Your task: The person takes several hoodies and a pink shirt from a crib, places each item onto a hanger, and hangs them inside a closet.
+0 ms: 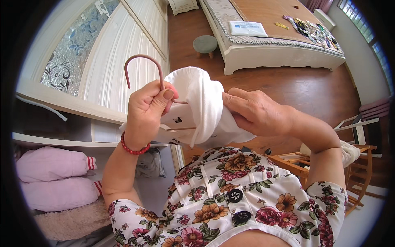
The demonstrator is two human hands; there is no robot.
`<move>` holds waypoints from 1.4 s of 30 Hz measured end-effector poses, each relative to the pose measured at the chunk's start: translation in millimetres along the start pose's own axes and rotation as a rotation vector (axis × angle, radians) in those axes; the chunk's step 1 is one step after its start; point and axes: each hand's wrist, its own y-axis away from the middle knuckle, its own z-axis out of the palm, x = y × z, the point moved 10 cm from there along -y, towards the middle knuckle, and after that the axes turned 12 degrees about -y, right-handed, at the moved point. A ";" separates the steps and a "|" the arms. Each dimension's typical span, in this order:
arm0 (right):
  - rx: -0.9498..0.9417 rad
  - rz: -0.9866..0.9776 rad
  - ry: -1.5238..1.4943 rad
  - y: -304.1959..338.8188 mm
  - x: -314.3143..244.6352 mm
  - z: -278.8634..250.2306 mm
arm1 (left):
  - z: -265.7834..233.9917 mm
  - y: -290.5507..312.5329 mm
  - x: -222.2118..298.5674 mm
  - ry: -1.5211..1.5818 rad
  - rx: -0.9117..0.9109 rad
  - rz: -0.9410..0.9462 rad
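Pinched at the neck in my left hand is a reddish-brown clothes hanger, its hook pointing up. The hanger's thin arms run into a white garment with small dark prints, which looks like a shirt. My right hand is closed on the garment's right side, its fingertips partly hidden by the cloth. The garment hangs bunched in front of my chest, and its lower part is hidden behind my left wrist and my flowered top.
At left, an open wardrobe shelf holds folded pink clothes below sliding doors. Beyond stand a round stool and a bed with a flat white package and small clothing items. A wooden chair is at right.
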 end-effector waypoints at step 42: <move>0.452 0.728 -0.832 88.4 85.9 -13.0 | 18.3 27.8 -59.7 -0.381 0.466 0.222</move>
